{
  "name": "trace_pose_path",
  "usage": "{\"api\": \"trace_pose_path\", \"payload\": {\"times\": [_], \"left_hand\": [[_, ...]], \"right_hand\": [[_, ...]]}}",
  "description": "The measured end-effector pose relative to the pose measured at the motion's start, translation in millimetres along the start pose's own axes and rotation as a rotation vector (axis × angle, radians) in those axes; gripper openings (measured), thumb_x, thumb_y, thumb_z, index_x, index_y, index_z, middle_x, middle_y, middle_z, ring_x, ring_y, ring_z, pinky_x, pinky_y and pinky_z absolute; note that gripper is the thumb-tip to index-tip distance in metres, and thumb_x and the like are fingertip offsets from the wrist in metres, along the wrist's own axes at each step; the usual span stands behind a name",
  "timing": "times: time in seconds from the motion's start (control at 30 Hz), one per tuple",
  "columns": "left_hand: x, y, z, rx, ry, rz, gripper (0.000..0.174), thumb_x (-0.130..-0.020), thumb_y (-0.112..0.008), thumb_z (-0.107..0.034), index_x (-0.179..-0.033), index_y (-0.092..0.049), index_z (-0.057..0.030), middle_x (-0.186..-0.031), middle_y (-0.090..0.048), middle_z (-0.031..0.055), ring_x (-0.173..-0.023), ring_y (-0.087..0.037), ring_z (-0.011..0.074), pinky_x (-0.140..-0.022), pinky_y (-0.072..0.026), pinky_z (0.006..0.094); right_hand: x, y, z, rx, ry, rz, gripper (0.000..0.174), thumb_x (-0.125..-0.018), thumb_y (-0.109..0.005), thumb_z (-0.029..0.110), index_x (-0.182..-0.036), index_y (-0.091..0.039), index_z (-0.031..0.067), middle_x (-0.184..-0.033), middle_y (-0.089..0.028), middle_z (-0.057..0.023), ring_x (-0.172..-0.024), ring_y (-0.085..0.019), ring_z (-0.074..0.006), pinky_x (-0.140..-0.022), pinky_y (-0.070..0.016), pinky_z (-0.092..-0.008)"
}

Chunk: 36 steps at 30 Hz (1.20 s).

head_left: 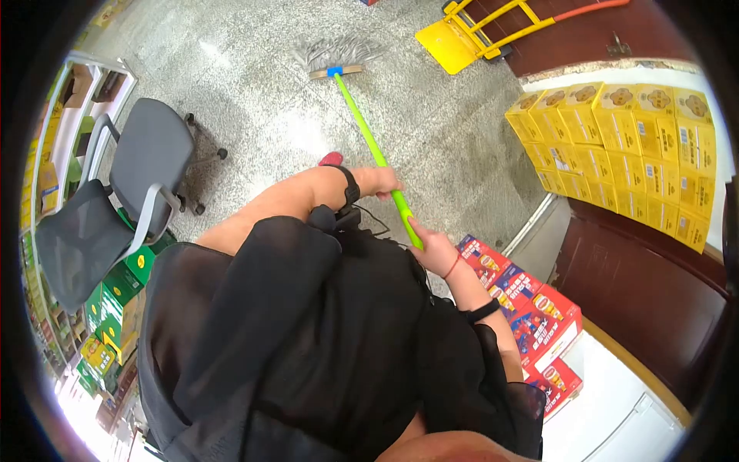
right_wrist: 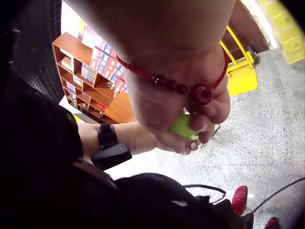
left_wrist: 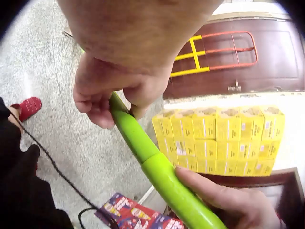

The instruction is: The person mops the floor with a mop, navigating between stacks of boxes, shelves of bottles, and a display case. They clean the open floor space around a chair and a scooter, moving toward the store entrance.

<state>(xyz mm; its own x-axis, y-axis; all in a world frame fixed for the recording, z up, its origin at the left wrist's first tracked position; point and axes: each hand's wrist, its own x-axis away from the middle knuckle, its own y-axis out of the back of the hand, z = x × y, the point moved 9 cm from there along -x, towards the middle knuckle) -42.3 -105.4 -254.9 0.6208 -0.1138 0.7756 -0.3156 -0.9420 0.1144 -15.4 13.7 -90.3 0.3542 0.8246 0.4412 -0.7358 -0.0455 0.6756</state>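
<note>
A mop [head_left: 362, 123] with a bright green handle reaches out over the speckled floor. Its grey string head [head_left: 339, 51] lies spread on the floor ahead, fixed by a blue clamp on a wooden bar. My left hand [head_left: 379, 182] grips the handle partway down, fingers curled round it in the left wrist view. Nearer the body, my right hand [head_left: 436, 248] holds the handle's upper end, its thumb lying along the green tube. In the right wrist view the right fingers [right_wrist: 208, 125] wrap the handle's end, below a red beaded bracelet.
Stacked yellow boxes [head_left: 616, 146] line the right wall, with a yellow hand truck [head_left: 450, 46] beyond. Red and blue cartons [head_left: 531, 316] stand close by my right arm. On the left are a grey office chair [head_left: 150, 162] and shelves [head_left: 61, 115].
</note>
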Motion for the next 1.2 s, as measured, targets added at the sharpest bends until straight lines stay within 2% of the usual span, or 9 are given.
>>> {"api": "trace_pose_path", "payload": {"times": [0.07, 0.2, 0.27, 0.37, 0.47, 0.6, 0.87, 1.07, 1.2], "left_hand": [[8.3, -50.7, 11.8, 0.029, 0.120, 0.148, 0.038, -0.078, -0.060, -0.036, -0.084, -0.060, 0.0010, -0.070, -0.062, 0.0157, -0.055, -0.060, 0.0226, -0.042, -0.0425, 0.0345], [27.7, -101.3, 7.5, 0.039, 0.152, 0.380, 0.050, -0.080, -0.057, -0.042, -0.109, -0.050, -0.0013, -0.084, -0.062, 0.0170, -0.063, -0.062, 0.0239, -0.041, -0.0397, 0.0312], [41.8, -119.2, 6.9, 0.054, 0.208, 0.563, 0.055, -0.082, -0.053, -0.044, -0.121, -0.040, -0.0072, -0.097, -0.060, 0.0185, -0.073, -0.062, 0.0239, -0.045, -0.0393, 0.0290], [57.0, -118.3, 0.3, 0.050, 0.183, 0.561, 0.059, -0.082, -0.051, -0.047, -0.123, -0.039, -0.0066, -0.095, -0.061, 0.0193, -0.076, -0.061, 0.0245, -0.058, -0.0390, 0.0326], [58.3, -113.3, 3.6, 0.020, 0.181, 0.552, 0.055, -0.083, -0.049, -0.046, -0.125, -0.038, -0.0119, -0.102, -0.059, 0.0194, -0.080, -0.062, 0.0238, -0.053, -0.0411, 0.0306], [54.6, -89.1, 8.3, 0.087, 0.168, 0.491, 0.055, -0.082, -0.050, -0.048, -0.119, -0.044, -0.0074, -0.095, -0.061, 0.0184, -0.074, -0.061, 0.0229, -0.053, -0.0391, 0.0313], [25.2, 55.2, 15.9, 0.258, 0.123, 0.120, 0.039, -0.080, -0.054, -0.042, -0.088, -0.060, -0.0037, -0.077, -0.061, 0.0123, -0.055, -0.056, 0.0182, -0.042, -0.0346, 0.0297], [4.1, 237.7, 37.2, 0.676, -0.002, -0.314, 0.030, -0.080, -0.057, -0.032, -0.086, -0.054, -0.0027, -0.071, -0.057, 0.0093, -0.048, -0.051, 0.0159, -0.038, -0.0319, 0.0282], [-2.3, 339.9, 43.5, 0.705, -0.037, -0.356, 0.028, -0.081, -0.056, -0.029, -0.088, -0.053, -0.0023, -0.070, -0.057, 0.0084, -0.048, -0.051, 0.0156, -0.037, -0.0327, 0.0282]], "right_hand": [[42.7, -11.8, -9.7, 0.006, -0.028, 0.034, 0.061, -0.070, -0.063, 0.018, -0.125, -0.040, 0.0068, -0.083, -0.058, -0.0252, -0.074, -0.058, -0.0382, -0.065, -0.0468, -0.0440], [104.5, -4.0, -8.2, -0.047, 0.000, -0.020, 0.060, -0.068, -0.064, 0.016, -0.124, -0.043, 0.0072, -0.095, -0.059, -0.0213, -0.083, -0.058, -0.0362, -0.072, -0.0472, -0.0395], [123.7, 10.3, 2.8, -0.074, -0.121, 0.026, 0.057, -0.068, -0.064, 0.014, -0.121, -0.046, 0.0061, -0.098, -0.058, -0.0225, -0.085, -0.058, -0.0362, -0.074, -0.0471, -0.0383], [134.8, 8.8, 7.5, -0.113, -0.130, -0.004, 0.054, -0.068, -0.062, 0.009, -0.120, -0.047, 0.0060, -0.096, -0.058, -0.0217, -0.085, -0.058, -0.0338, -0.074, -0.0471, -0.0357], [128.0, 6.9, 10.1, -0.116, -0.111, -0.023, 0.054, -0.068, -0.062, 0.008, -0.120, -0.047, 0.0060, -0.094, -0.059, -0.0218, -0.084, -0.059, -0.0338, -0.073, -0.0472, -0.0360], [102.8, 8.2, 12.7, -0.106, -0.073, -0.075, 0.055, -0.069, -0.062, 0.012, -0.120, -0.046, 0.0058, -0.092, -0.059, -0.0244, -0.083, -0.058, -0.0367, -0.073, -0.0475, -0.0396], [-41.2, 25.5, 34.6, -0.054, -0.089, -0.112, 0.051, -0.071, -0.060, 0.016, -0.119, -0.047, 0.0073, -0.091, -0.059, -0.0231, -0.081, -0.058, -0.0371, -0.072, -0.0479, -0.0404], [-226.6, 62.8, 78.0, -0.057, -0.029, -0.202, 0.053, -0.070, -0.061, 0.020, -0.119, -0.048, 0.0081, -0.091, -0.059, -0.0229, -0.082, -0.060, -0.0347, -0.074, -0.0479, -0.0383], [-351.0, 82.4, 96.2, -0.085, -0.106, -0.211, 0.056, -0.069, -0.062, 0.025, -0.121, -0.047, 0.0096, -0.091, -0.060, -0.0212, -0.085, -0.059, -0.0342, -0.075, -0.0472, -0.0381]]}}
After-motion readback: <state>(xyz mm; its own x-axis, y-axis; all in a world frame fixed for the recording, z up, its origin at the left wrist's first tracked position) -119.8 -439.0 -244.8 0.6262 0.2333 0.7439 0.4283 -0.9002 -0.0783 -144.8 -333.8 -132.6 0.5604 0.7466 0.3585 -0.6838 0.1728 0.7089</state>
